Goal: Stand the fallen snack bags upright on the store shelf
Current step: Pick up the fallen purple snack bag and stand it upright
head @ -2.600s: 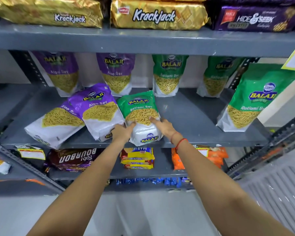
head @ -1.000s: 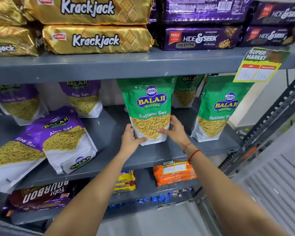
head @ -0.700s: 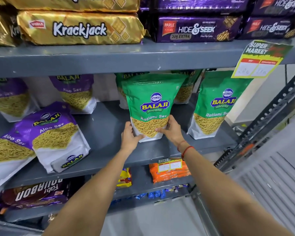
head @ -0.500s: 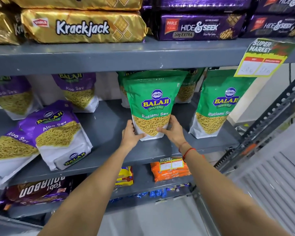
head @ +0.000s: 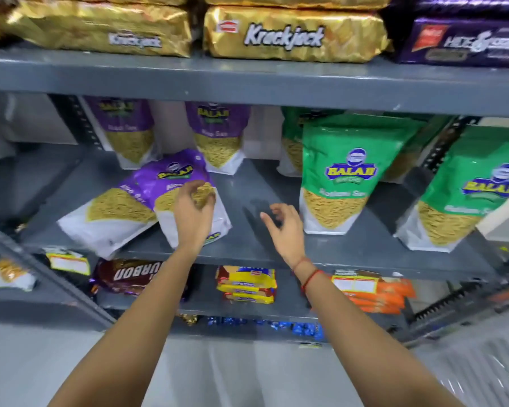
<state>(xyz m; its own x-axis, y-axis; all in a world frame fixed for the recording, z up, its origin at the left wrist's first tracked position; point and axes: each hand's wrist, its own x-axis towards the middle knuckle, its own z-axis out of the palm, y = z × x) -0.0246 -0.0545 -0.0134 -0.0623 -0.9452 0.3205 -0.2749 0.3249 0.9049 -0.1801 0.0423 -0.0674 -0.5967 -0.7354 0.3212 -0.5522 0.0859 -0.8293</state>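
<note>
Two purple Aloo Sev bags lie fallen on the grey shelf (head: pixel 256 251): one (head: pixel 174 177) on top, another (head: pixel 109 212) beneath it to the left. My left hand (head: pixel 193 210) hovers over the top purple bag with fingers curled and apart, holding nothing. My right hand (head: pixel 282 227) is open above bare shelf between the purple bags and an upright green Ratlami Sev bag (head: pixel 344 177). A second green bag (head: pixel 465 195) stands at the right. Two purple bags (head: pixel 124 127) (head: pixel 218 133) stand upright at the back.
Gold Krackjack packs (head: pixel 291 33) and purple Hide & Seek packs (head: pixel 465 42) fill the shelf above. Below sit a brown Bourbon pack (head: pixel 130 274), yellow biscuit packs (head: pixel 247 284) and orange packs (head: pixel 373 292). A perforated upright (head: pixel 441 142) stands at the right.
Both hands have let go of the green bag, which now stands upright. They moved left; the left hand is over the fallen purple bag. The view shifted left.
</note>
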